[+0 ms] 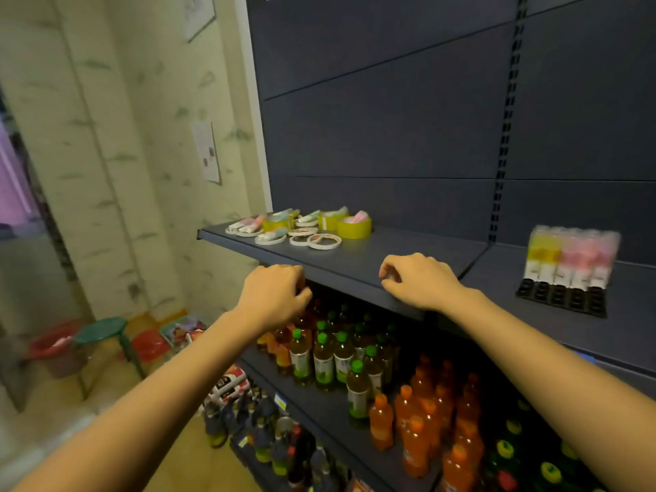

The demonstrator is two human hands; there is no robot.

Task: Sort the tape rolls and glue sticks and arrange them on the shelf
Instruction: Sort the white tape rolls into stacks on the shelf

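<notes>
The tape rolls [321, 240] and glue sticks [248, 223] lie jumbled at the shelf [390, 250] far left, near its edge. Both hands, left hand [273, 292] and right hand [419, 278], rest curled and empty at the front lip; a careless reach could knock rolls off onto the bottles [330, 356] below

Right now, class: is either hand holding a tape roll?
No. Both the left hand and the right hand rest at the shelf edge, apart from the tape rolls.
</notes>
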